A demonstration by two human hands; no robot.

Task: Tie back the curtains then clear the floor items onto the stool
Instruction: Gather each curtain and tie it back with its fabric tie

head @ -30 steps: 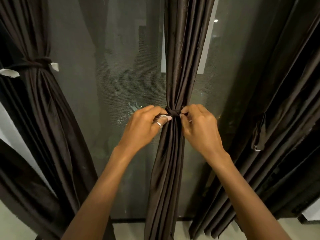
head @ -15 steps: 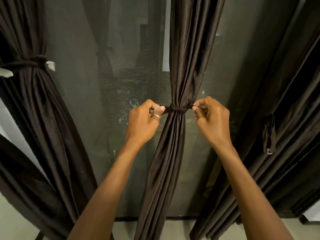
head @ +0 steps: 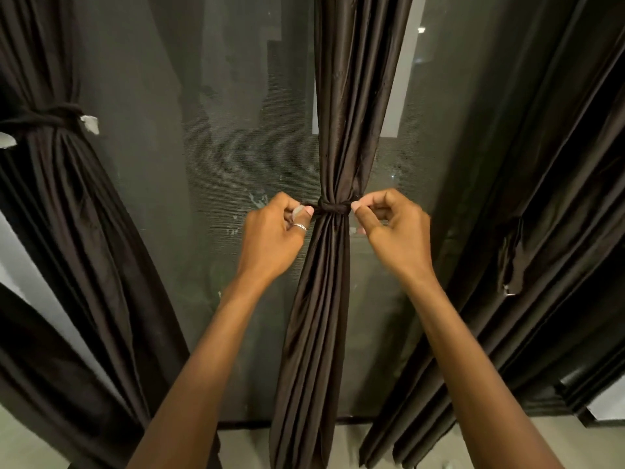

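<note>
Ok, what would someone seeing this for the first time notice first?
Dead centre, the left hand and right hand each pinch an end of the dark tie knotted round the middle curtain. The left curtain is already bound, while the right curtain hangs loose.

A dark window point(head: 209, 164) behind fine mesh fills the view. At 12 o'clock a pale upright strip point(head: 396, 96) shows, with a small ceiling light point(head: 421, 29) at 1 o'clock. Pale floor point(head: 243, 448) runs along 6 o'clock below a dark bottom rail point(head: 247, 424); a light wall point(head: 17, 252) shows at 9 o'clock.

Home rm: curtains point(head: 333, 96), lg window point(head: 203, 170)
</note>
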